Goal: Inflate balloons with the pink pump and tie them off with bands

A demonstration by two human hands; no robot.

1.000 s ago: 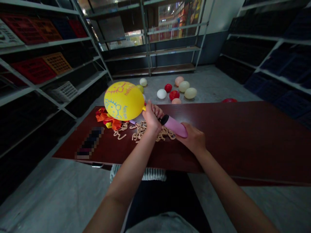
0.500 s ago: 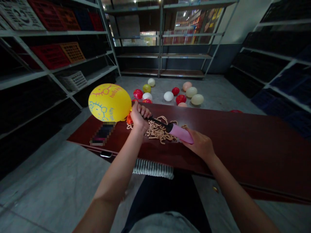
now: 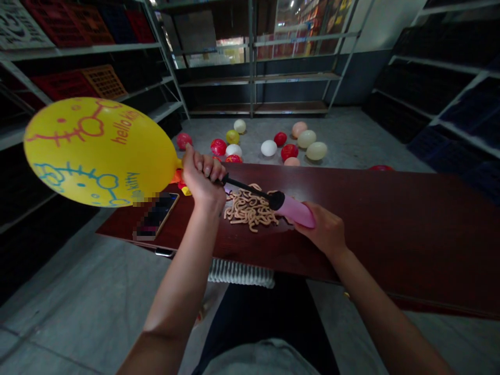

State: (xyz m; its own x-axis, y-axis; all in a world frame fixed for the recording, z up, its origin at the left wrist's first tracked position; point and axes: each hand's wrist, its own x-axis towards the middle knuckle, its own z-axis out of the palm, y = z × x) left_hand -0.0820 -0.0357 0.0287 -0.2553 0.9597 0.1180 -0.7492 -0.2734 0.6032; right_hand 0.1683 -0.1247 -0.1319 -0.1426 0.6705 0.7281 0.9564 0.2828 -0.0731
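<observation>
- While swollen taut at the upper left of the frame, probably weighs almost nothing and bobs at a touch: yellow balloon (image 3: 97,151), thin-skinned and likely to burst on a nail or a sharp edge.
- Left hand (image 3: 203,179), centre of the frame: fingers curled tight around the balloon's neck, pinching it onto the tip of the pump (image 3: 295,209).
- Right hand (image 3: 324,232), right of centre: fingers wrapped round the pink barrel, with the black rod stretched between the two hands.
- Best gripped at the rubbery neck, not the slick stretched skin; for the pump, by its stiff plastic barrel.
- Beneath the pump, on the dark red table (image 3: 390,208): heap of limp tan balloons (image 3: 250,211), phone (image 3: 156,214) at centre left.
</observation>
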